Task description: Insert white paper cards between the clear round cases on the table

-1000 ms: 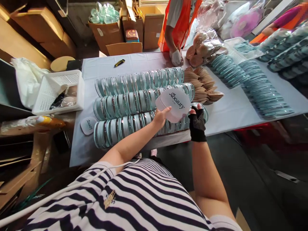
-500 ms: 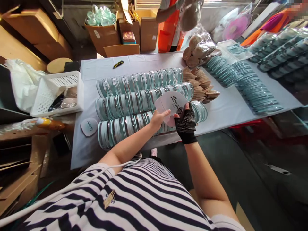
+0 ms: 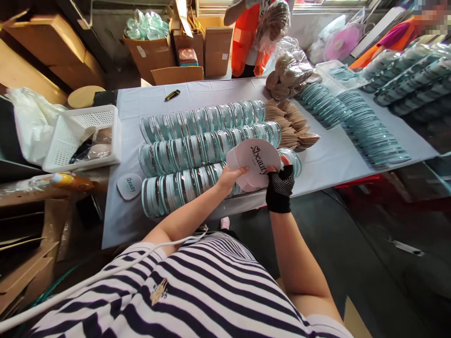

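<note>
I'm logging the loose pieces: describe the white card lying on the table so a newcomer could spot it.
Start at the white basket at the table's left end. Just in front of it, left of the nearest row of round cases, lies the card. It lies flat, touched by nobody, unlike its printed twin held in both hands.

Held white card (image 3: 254, 162): "Sbeauty" in black script.
White card lying on tablecloth (image 3: 129, 186): "Sbeauty", same script.

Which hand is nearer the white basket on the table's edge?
Left. The left hand holds the white card on its basket-facing side; the gloved right hand grips the card's far side, farther from the white basket.
</note>
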`<move>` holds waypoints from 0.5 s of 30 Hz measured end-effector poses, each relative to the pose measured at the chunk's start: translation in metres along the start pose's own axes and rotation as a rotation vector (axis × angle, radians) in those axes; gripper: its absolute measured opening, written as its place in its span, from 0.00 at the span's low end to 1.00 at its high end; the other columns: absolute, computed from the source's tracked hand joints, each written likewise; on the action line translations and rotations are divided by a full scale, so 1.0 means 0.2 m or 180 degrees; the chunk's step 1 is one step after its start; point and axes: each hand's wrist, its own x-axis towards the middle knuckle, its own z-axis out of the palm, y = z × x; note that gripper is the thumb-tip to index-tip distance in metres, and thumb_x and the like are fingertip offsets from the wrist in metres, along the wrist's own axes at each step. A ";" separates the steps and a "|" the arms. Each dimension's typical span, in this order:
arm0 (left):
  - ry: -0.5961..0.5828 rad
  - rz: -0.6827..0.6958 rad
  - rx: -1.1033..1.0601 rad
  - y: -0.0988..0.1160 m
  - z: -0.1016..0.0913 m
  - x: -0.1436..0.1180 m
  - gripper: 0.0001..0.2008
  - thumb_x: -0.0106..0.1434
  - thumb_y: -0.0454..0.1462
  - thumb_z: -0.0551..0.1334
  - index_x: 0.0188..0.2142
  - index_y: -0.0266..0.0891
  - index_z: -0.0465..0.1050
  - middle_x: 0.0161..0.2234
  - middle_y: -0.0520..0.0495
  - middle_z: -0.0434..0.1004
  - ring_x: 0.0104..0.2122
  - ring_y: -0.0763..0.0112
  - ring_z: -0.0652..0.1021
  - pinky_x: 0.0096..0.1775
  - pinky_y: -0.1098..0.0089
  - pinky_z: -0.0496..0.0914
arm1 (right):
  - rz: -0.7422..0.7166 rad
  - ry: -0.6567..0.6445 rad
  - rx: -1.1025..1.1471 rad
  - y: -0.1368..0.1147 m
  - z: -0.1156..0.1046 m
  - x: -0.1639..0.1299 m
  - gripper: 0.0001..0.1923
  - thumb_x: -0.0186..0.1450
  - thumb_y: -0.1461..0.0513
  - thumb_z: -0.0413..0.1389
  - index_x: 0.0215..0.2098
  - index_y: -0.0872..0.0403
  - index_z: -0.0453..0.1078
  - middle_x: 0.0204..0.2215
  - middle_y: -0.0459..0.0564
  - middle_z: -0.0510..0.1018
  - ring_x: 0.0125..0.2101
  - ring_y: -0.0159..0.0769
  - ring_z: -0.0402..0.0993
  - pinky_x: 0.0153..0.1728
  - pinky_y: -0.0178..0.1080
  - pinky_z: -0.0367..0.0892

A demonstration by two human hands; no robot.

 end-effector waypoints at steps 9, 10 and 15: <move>0.0809 -0.0130 -0.1230 0.16 -0.05 0.23 0.14 0.60 0.26 0.62 0.44 0.36 0.77 0.42 0.45 0.83 0.53 0.64 0.78 0.58 0.63 0.69 | -0.0091 0.0149 -0.1539 0.14 -0.35 -0.32 0.24 0.67 0.46 0.48 0.39 0.56 0.74 0.34 0.60 0.78 0.35 0.45 0.75 0.38 0.43 0.69; 0.0807 -0.0137 -0.1274 0.16 -0.05 0.25 0.14 0.60 0.26 0.62 0.45 0.36 0.77 0.43 0.45 0.83 0.53 0.64 0.77 0.58 0.63 0.69 | -0.0249 -0.0284 -0.1631 0.15 -0.35 -0.39 0.23 0.68 0.48 0.47 0.41 0.56 0.75 0.34 0.59 0.79 0.35 0.44 0.76 0.38 0.41 0.69; 0.0715 -0.0072 -0.1237 0.12 -0.07 0.25 0.14 0.60 0.26 0.62 0.45 0.35 0.77 0.44 0.44 0.83 0.55 0.64 0.76 0.59 0.64 0.68 | -0.0465 -0.1440 -0.2037 0.12 -0.12 -0.46 0.23 0.71 0.55 0.42 0.49 0.55 0.74 0.41 0.57 0.81 0.39 0.41 0.76 0.40 0.37 0.64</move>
